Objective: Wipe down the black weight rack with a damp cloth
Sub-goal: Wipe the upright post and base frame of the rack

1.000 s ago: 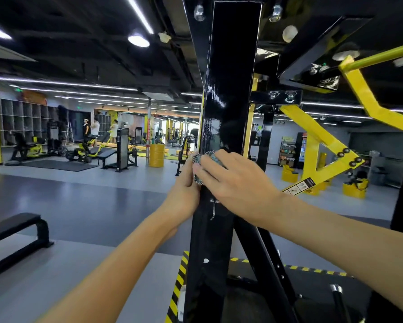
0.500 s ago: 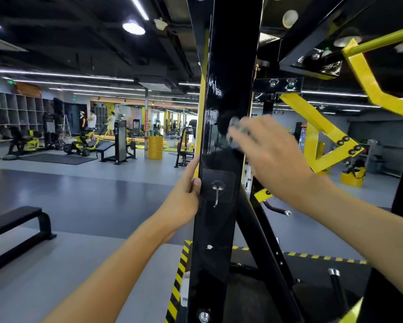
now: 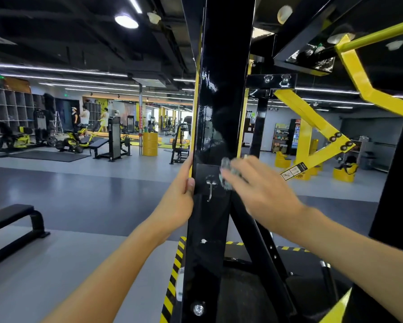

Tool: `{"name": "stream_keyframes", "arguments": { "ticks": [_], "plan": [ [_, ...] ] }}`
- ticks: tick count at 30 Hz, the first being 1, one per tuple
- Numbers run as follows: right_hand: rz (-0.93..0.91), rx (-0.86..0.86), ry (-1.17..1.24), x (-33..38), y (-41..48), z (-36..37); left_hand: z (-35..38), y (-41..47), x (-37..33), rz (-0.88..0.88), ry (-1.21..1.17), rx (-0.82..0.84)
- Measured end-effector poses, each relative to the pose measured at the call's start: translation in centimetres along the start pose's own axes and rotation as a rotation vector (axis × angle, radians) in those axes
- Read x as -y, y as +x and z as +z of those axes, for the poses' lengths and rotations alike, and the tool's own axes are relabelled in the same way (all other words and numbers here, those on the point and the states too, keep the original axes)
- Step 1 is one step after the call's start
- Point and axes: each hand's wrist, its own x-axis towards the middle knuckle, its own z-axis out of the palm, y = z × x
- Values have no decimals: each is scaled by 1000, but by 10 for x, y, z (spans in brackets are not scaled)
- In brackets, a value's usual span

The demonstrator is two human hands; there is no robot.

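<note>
The black weight rack's glossy upright post [image 3: 223, 89] fills the middle of the view, streaked with wet marks. My right hand [image 3: 261, 192] presses a grey speckled cloth [image 3: 226, 173] against the post's front face, just beside a small metal hook [image 3: 210, 187]. The hand is motion-blurred, fingers curled over the cloth. My left hand [image 3: 179, 197] grips the post's left edge at the same height, thumb on the front face.
Yellow rack arms [image 3: 312, 127] angle off to the right. A black bench [image 3: 11, 220] stands at lower left. Yellow-and-black hazard tape [image 3: 175, 269] edges the rack's base. Gym machines, a yellow drum [image 3: 150, 144] and people stand far off at the back.
My right hand went up the post with the cloth, then came back down to hook height. My left hand stayed on the post's left edge.
</note>
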Motion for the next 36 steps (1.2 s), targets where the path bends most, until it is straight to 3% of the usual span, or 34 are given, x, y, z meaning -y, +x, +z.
{"name": "stream_keyframes", "arguments": {
  "ticks": [4,9,13,18,22,26,29,34,36],
  "plan": [
    [-152,130,-58,20,-29,9,1,-9,14,-46,38,-4],
    [-16,44,-50,30,-18,13,1,-12,16,-50,38,-3],
    [-179,119,-89,55,-23,18,0,-24,20,-86,18,28],
    [79,15,-66,69,-11,25,0,-32,28,-141,-37,54],
    [-3,42,-51,81,-14,33,-3,-36,33,-173,26,102],
    [70,18,-33,85,-14,38,-4,-43,38,-200,39,113],
    [-87,129,-36,91,-20,40,-4,-47,42,-194,48,137],
    [142,-16,-40,68,-32,26,2,-53,46,-196,-17,154],
    [60,38,-41,79,-45,27,4,-56,50,-187,-10,156]
  ]
}}
